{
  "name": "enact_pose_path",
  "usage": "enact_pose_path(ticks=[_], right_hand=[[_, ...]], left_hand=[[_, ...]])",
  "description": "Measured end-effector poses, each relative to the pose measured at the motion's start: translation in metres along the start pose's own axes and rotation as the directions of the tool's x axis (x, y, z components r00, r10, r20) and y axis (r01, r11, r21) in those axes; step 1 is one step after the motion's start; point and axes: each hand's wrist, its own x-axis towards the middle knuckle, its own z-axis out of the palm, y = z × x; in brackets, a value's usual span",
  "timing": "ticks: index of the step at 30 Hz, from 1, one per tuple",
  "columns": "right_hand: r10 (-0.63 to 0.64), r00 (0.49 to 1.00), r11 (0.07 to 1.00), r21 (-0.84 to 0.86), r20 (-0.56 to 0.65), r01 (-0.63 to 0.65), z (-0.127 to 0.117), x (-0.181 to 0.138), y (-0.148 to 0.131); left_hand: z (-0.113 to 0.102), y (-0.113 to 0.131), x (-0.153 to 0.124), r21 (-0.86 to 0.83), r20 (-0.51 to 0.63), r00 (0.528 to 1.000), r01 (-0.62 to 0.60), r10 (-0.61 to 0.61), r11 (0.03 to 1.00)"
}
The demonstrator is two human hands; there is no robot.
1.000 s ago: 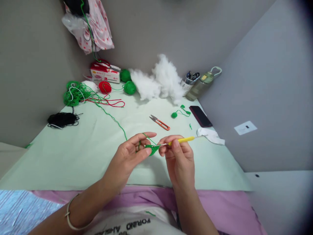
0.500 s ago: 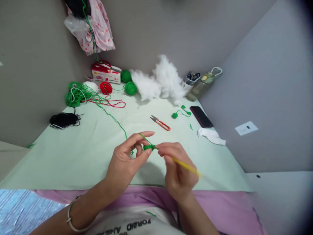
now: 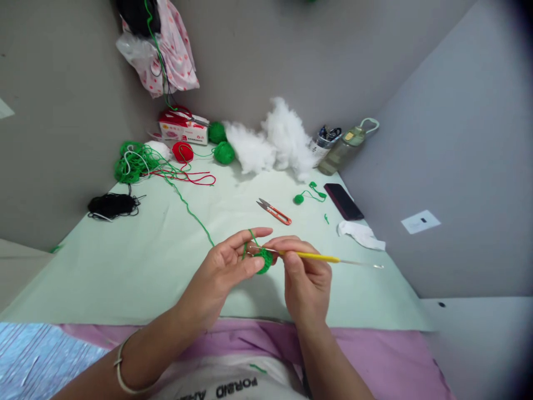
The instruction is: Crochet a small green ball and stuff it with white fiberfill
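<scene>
My left hand (image 3: pixel 222 268) pinches a small round green crochet piece (image 3: pixel 264 262) between thumb and fingers, its index finger stretched out with green yarn (image 3: pixel 192 214) looped over it. That strand runs back across the table to the tangled green yarn at the left. In my right hand (image 3: pixel 306 269) is a double-ended crochet hook (image 3: pixel 316 256) with a yellow grip. Its left tip lies at the upper edge of the green piece, while the other metal end points right. Whether a loop sits on the hook is too small to tell.
Orange-handled thread snips (image 3: pixel 275 211) lie beyond my hands. Farther back are white stuffing (image 3: pixel 287 141), green yarn balls (image 3: pixel 224 152), a red ball (image 3: pixel 182 151) and tangled green yarn (image 3: pixel 132 162). Black yarn (image 3: pixel 112 206) lies left; a phone (image 3: pixel 343 201) and bottle (image 3: pixel 342 149) stand right.
The crochet hook has swung from slanting down-right to nearly level. The green piece has turned, showing its round face. My left hand has shifted slightly right.
</scene>
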Motion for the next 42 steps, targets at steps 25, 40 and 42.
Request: enact_pose_path(ticks=[25,40,42], right_hand=[[0.050,0.998,0.999,0.010,-0.041,-0.050,0.001,-0.001,-0.001],[0.244,0.969,0.951,0.203,-0.034,-0.233,-0.001,0.006,-0.006],[0.208,0.977,0.970,0.138,-0.040,-0.201,-0.002,0.004,-0.006]], left_hand=[[0.004,-0.010,-0.001,0.078,-0.005,0.999,-0.038,0.039,0.996],[-0.007,-0.007,0.001,0.109,-0.056,0.998,-0.036,0.042,0.993],[-0.007,-0.007,0.001,0.130,-0.062,0.997,-0.041,0.050,0.991]])
